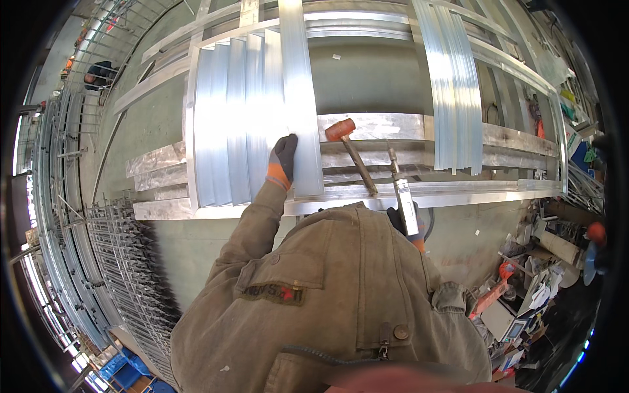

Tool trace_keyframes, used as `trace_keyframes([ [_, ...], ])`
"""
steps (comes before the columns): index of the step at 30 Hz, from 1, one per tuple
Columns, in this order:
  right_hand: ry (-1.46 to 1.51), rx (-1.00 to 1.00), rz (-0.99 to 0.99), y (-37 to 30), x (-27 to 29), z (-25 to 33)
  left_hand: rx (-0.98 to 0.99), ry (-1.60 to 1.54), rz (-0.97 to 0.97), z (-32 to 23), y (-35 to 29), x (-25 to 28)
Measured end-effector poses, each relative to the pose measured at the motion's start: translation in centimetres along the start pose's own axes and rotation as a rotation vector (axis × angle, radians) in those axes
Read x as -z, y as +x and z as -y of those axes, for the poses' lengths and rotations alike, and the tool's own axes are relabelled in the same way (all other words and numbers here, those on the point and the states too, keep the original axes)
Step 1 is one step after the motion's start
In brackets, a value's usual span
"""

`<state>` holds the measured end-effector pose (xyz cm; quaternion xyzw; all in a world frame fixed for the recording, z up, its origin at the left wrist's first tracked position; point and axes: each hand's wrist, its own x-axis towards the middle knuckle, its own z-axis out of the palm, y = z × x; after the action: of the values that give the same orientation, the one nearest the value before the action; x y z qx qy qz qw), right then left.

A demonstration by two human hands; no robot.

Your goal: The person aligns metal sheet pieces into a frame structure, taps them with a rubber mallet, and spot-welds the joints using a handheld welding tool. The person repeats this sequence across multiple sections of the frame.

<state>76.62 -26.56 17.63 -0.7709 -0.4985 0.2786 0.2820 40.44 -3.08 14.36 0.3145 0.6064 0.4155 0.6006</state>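
Note:
My left hand (282,162), in a dark glove with an orange cuff, is closed on the edge of a long shiny metal slat (303,124). More metal slats (229,131) overlap to its left, across a metal frame (458,198). In my right hand (396,220), gloved alike and partly hidden, is a silver hand tool with a slim nose (404,200). The tool's nose points away from me, over the frame's near rail. Between my hands lies a mallet (357,157) with an orange-red head, its handle toward me.
A stack of narrow metal strips (452,98) crosses the frame on the right. Bundled metal racks (124,255) stand at the left. Tools, papers and boxes clutter the lower right, near a grey case (501,321). Another person (98,75) is far off at the upper left.

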Motion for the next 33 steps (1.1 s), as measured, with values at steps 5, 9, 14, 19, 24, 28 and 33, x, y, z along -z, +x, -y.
trace_keyframes([
  [5,0.104,0.191,-0.063,0.3,-1.5,2.4,-0.17,0.357,-0.188,2.8,-1.5,5.0],
  [9,0.13,0.221,-0.074,0.6,-2.5,3.7,-0.155,0.443,-0.263,5.3,-1.7,6.1],
  [14,0.089,0.188,0.035,0.7,-3.5,4.7,-0.152,0.394,-0.244,7.1,-1.6,5.3],
  [19,0.183,0.23,-0.008,0.0,-3.7,5.5,-0.142,0.387,-0.231,7.9,-1.4,3.9],
  [24,0.141,0.201,-0.001,-0.6,-3.3,6.2,-0.113,0.32,-0.209,7.6,-0.9,2.9],
  [28,0.11,0.09,-0.005,-0.7,-3.4,6.4,-0.128,0.331,-0.228,7.8,-0.9,2.3],
  [33,0.117,0.181,-0.042,-1.1,-3.6,5.7,-0.101,0.389,-0.238,8.6,-0.6,2.1],
])
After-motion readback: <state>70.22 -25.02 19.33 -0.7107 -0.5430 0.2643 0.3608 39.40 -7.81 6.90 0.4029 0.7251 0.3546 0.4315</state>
